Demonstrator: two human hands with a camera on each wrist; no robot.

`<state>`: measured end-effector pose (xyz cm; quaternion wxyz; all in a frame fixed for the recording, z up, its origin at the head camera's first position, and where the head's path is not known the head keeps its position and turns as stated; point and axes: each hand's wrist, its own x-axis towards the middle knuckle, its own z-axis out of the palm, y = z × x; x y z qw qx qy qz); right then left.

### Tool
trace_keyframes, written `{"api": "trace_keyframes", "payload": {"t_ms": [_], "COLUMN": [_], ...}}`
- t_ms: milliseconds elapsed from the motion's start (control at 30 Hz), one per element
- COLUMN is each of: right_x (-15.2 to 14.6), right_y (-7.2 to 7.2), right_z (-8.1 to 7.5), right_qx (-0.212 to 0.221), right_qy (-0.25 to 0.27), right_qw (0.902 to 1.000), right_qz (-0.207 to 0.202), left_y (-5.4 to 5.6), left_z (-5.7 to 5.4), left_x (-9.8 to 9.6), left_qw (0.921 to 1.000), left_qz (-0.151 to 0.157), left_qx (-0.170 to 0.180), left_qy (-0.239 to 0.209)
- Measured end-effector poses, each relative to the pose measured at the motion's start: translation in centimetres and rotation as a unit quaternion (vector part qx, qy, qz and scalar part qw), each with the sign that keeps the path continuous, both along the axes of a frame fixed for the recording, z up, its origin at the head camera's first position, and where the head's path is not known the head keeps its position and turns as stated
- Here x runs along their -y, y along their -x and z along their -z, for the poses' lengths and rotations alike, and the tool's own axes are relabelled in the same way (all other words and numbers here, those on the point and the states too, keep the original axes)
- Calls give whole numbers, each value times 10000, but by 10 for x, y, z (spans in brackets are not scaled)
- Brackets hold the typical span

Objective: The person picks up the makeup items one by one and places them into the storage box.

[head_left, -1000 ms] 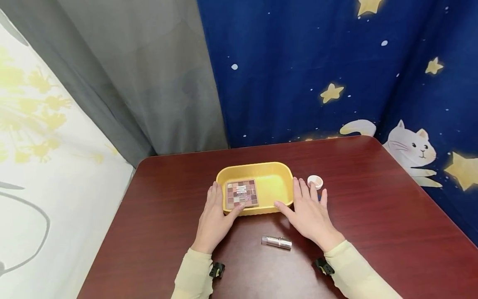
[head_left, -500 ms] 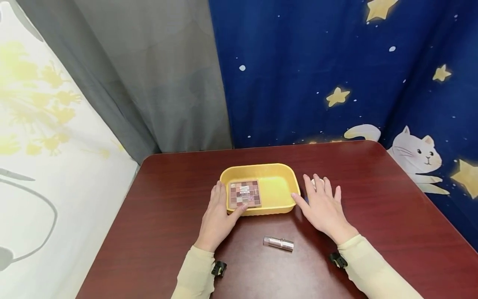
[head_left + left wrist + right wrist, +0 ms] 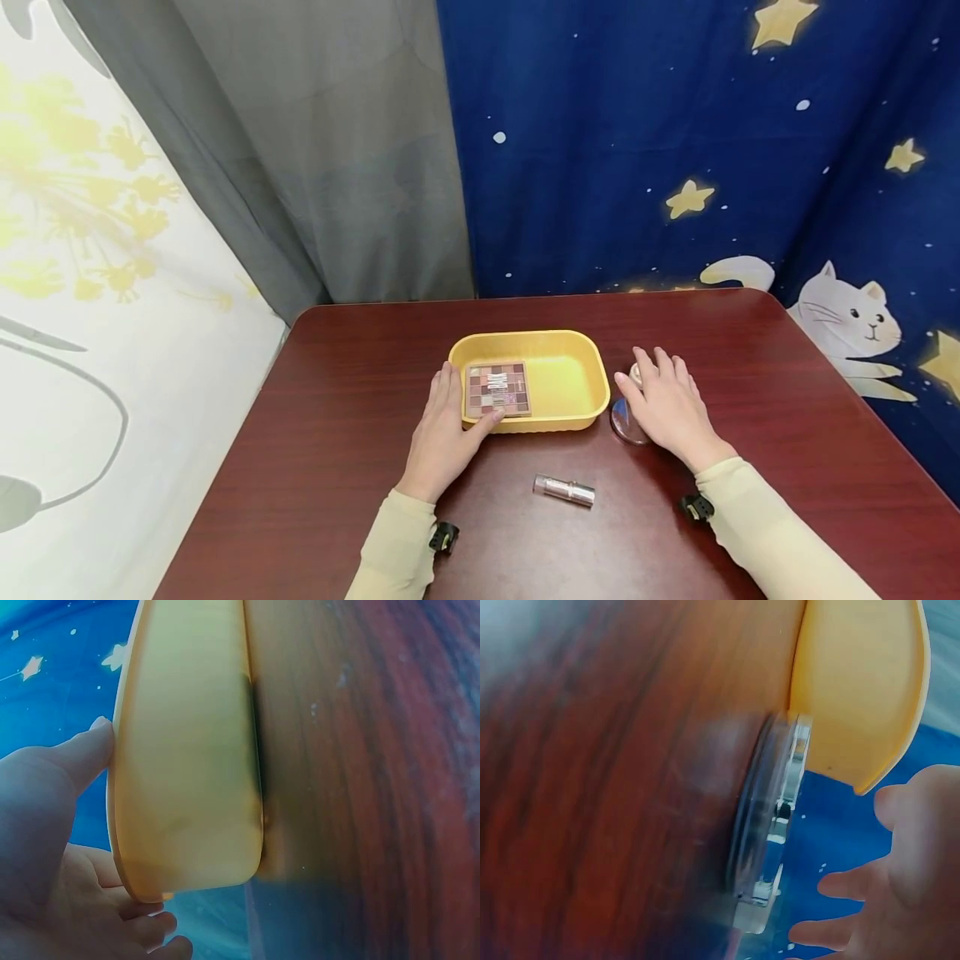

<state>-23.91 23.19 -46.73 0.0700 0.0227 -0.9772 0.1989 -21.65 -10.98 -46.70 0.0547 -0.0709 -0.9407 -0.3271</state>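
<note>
A yellow tray with an eyeshadow palette lying in its left half is on the table. My left hand holds the tray's front left corner, its thumb over the front rim and its fingers along the left end. My right hand is over the table just right of the tray with fingers spread, holding nothing. Beneath it lie a small white round jar, mostly hidden by the fingers, and a round, flat compact, shown edge-on in the right wrist view. In front of the tray lies a silver tube with a clear end.
The dark red-brown table has its far edge near a grey curtain and a blue star-patterned curtain. A white patterned surface stands along the left side.
My right hand has left the tray's right rim and moved right, over the jar and compact. The left hand stays at the tray's corner. The compact shows more now.
</note>
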Motion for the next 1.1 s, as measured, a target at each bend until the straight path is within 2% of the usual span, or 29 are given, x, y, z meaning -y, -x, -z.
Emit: {"api": "trace_keyframes", "payload": {"t_ms": [333,667,867,1100], "right_x": [-17,-32,-33,-30], "right_y": [16,30,32,31], "right_z": [0,1,0,-3], "right_qx": [215,374,437,251], "right_qy": [-413,-994,-1091,-1006], "right_qw": [9989,9933,9913,9926], "right_qz": [-74,-461,-588,-635], "left_y": [-1,-2,-3,-3], "left_z": [0,0,0,0], "left_x": [0,0,1,1], "left_qw": [10000,10000,10000,10000], "left_qz": [10,12,27,43], "left_qx": [24,23,44,6], "left_qy": [-8,-16,-15,40]}}
